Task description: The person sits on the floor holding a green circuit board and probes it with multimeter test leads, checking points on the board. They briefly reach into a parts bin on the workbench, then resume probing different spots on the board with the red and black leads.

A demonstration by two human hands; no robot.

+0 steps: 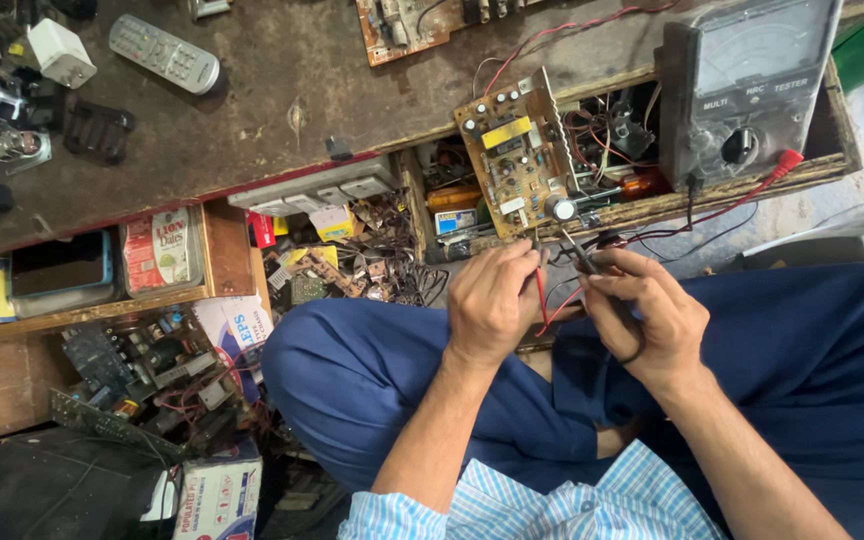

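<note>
Both forearms are being held forward over the lap, the left hand point(492, 300) and right hand point(647, 315) being curled shut, close together.

The circuit board point(517, 160) leans at the near edge of the workbench point(282, 90), with the analogue meter point(742, 85) standing just to its right. Far left on the bench lies a remote control point(165, 53). Below the board, nearer the person, the left hand point(492, 300) and right hand point(642, 310) sit side by side above the crossed legs. Left of the knees, a low shelf point(227, 250) holds packets, and scrap boards point(142, 375) lie nearer, on the floor.
</note>
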